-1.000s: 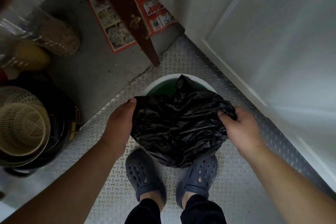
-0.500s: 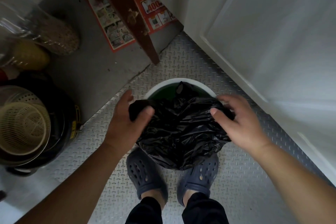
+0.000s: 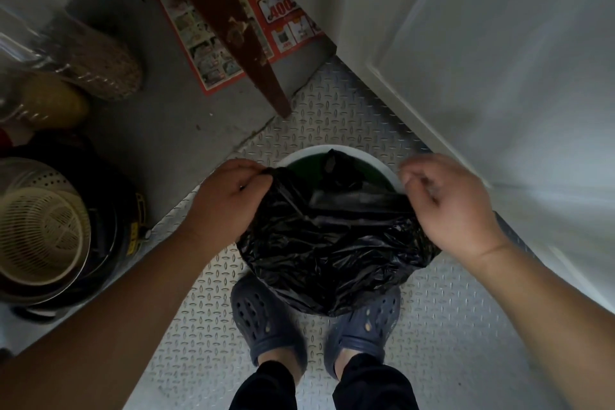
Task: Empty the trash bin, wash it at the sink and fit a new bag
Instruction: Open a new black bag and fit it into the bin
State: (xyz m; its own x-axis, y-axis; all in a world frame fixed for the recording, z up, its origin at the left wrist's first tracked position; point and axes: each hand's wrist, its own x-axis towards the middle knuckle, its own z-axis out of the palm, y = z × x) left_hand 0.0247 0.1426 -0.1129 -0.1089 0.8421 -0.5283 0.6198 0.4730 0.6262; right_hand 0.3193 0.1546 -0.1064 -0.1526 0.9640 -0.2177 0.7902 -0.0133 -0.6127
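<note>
i'm looking straight down at my own two hands over the trash bin (image 3: pixel 372 161), a round tub with a pale rim and green inside that stands on the metal tread-plate floor (image 3: pixel 442 326) just ahead of my feet. a crumpled black bag (image 3: pixel 332 243) is spread across the near half of the bin's mouth and hangs down over its front side, hiding that part of the rim; the far part of the rim and a strip of green interior stay bare, with a small twist of black plastic poking up there.

my left hand (image 3: pixel 226 203) has its fingers (image 3: pixel 259 173) curled over the bag's left edge, pinching the plastic at the bin's left rim. my right hand (image 3: pixel 456 206) sits at the right rim with its fingers bent; the fingertips are blurred, and i cannot tell for sure how much plastic they have hold of, though the bag's right edge runs right under the palm.

my dark clogs (image 3: pixel 266 319) are partly under the hanging bag. a white door (image 3: pixel 499 60) stands to the right, a brown wooden leg (image 3: pixel 233 27) and a red flyer (image 3: pixel 289 23) beyond, and a cream basket (image 3: pixel 40 236) at left.
</note>
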